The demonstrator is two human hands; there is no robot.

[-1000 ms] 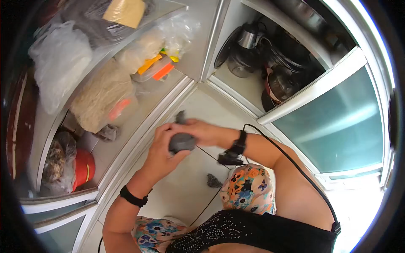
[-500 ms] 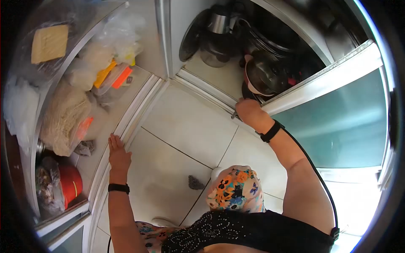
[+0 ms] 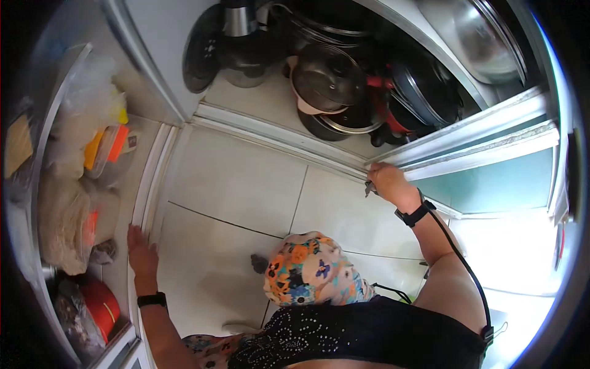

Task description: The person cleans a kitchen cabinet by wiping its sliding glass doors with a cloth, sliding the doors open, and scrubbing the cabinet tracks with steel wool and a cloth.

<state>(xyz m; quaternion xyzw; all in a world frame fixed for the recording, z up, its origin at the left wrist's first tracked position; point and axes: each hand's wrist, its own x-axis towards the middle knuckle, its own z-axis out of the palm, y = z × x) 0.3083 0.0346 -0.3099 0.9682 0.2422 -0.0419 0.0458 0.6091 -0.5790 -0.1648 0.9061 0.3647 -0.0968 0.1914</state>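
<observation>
My left hand (image 3: 143, 257) rests open, fingers stretched, against the white sliding-door track (image 3: 149, 184) of the left cabinet. At the right, my right hand (image 3: 393, 184) is closed on a small crumpled grey rag (image 3: 370, 188), part of which sticks out below the fingers. The hand is pressed at the right end of the other cabinet's lower track (image 3: 270, 136), beside the sliding door frame (image 3: 473, 136). Just behind that track stand a lidded pink pot (image 3: 329, 80) and a pan with a glass lid (image 3: 353, 120).
Bagged food (image 3: 64, 227), an orange-lidded container (image 3: 117, 144) and a red container (image 3: 101, 310) fill the left cabinet. A glass jug (image 3: 246, 55) and several dark pans (image 3: 424, 92) stand in the other. A grey clump (image 3: 259, 263) lies on the tiled floor (image 3: 227, 178).
The right door has slid rightward, exposing more pans. My right hand has moved right along the track with the rag. My left hand stays on its track while the view has shifted right.
</observation>
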